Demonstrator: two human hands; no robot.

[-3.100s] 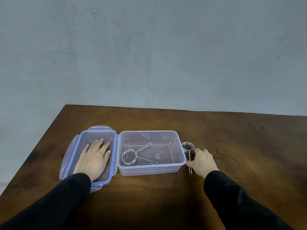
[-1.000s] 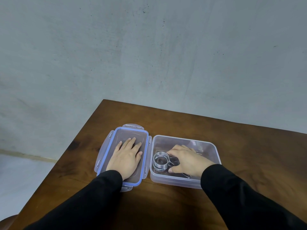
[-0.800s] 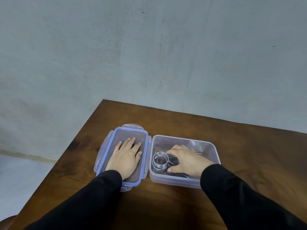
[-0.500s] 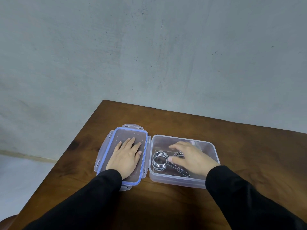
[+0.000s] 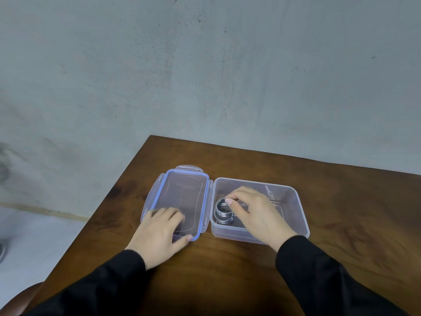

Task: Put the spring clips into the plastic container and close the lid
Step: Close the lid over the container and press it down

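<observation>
The clear plastic container [image 5: 298,206] stands open on the brown table. Two metal spring clips [image 5: 223,214] lie in its left half, their coils stacked. My right hand [image 5: 257,215] reaches into the container, with thumb and index fingertip pinched on the top of the upper coil; the clips' handles are hidden under it. The blue-rimmed lid [image 5: 182,190] lies flat on the table just left of the container. My left hand [image 5: 159,231], blurred, rests on the lid's near end, fingers spread on top and thumb at the near right corner.
The table [image 5: 341,258] ends at a left edge close beside the lid and at a far edge against a grey wall. A brown rounded seat edge [image 5: 20,299] shows at the bottom left, with pale floor beyond.
My right hand put the second clip into the container, lifted off, and now pinches the upper coil. My left hand slid from the lid's middle back to its near end.
</observation>
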